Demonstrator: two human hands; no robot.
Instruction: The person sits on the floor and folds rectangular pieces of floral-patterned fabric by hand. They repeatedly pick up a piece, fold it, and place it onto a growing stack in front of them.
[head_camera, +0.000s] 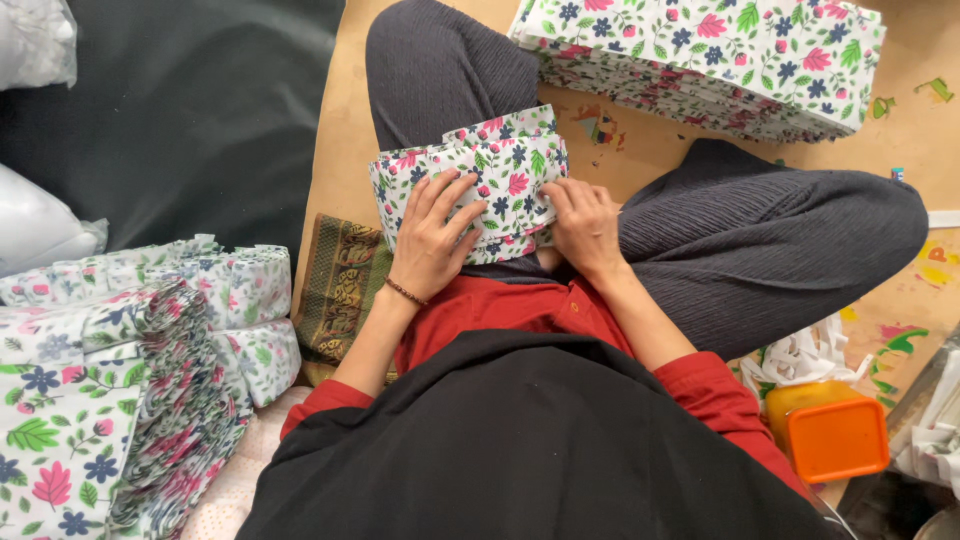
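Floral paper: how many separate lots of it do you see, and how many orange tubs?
Folded piece under left hand and right hand: 1
Flat stack ahead: 1
Folded pile at left: 1
Orange tub: 1
Total: 4

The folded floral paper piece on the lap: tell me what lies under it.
The floral paper piece rests on the person's dark-trousered legs, pressed by left hand and right hand. Anything between paper and lap is hidden.

A tan board floor spotted with paint marks fills the right side, under soft even light. A dark sheet covers the left part. A patterned brown mat lies between them, near the middle.
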